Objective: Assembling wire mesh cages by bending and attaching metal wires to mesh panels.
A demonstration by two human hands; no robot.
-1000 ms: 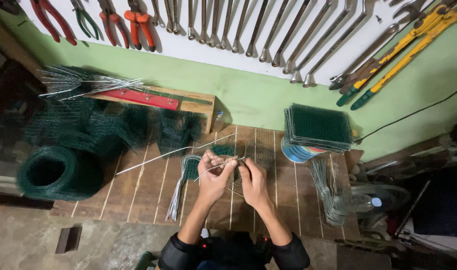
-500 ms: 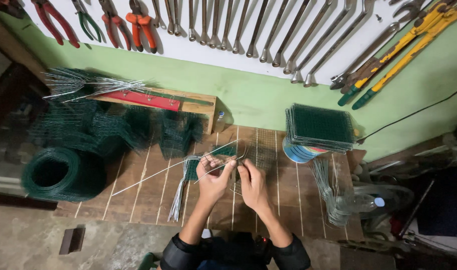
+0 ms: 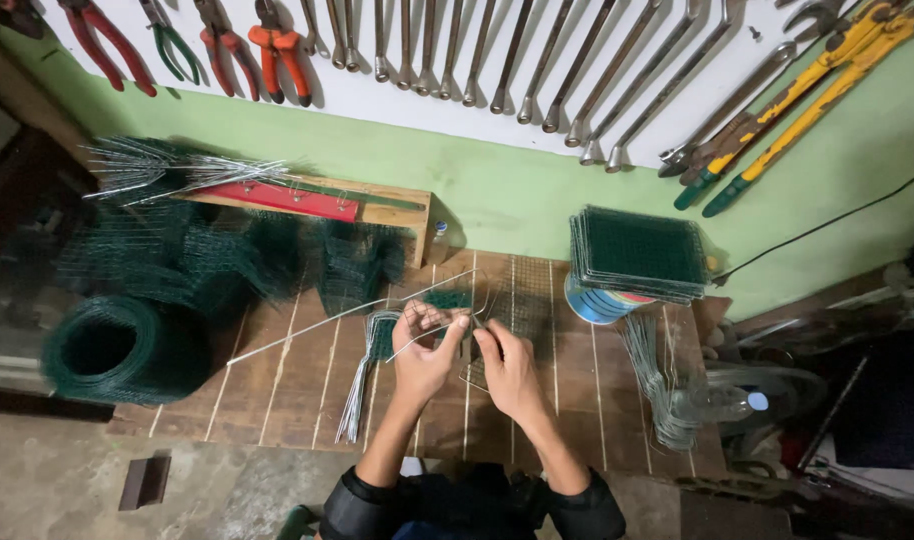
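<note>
My left hand (image 3: 424,352) pinches a thin bare wire (image 3: 352,312) that runs up and left across the wooden bench (image 3: 287,390). My right hand (image 3: 507,370) grips a bent wire piece close beside it, above a small green mesh panel (image 3: 522,305). The two hands nearly touch. A bundle of straight wires (image 3: 357,385) lies on the bench just left of my left hand.
A roll of green mesh (image 3: 112,350) and loose mesh heaps (image 3: 207,255) sit at the left. A stack of cut mesh squares (image 3: 642,255) rests on a round tin at the right, with bent wire loops (image 3: 662,385) below. Pliers, spanners and bolt cutters hang on the wall.
The long wire's far end has swung up and right, and both hands have shifted slightly. The grips look the same.
</note>
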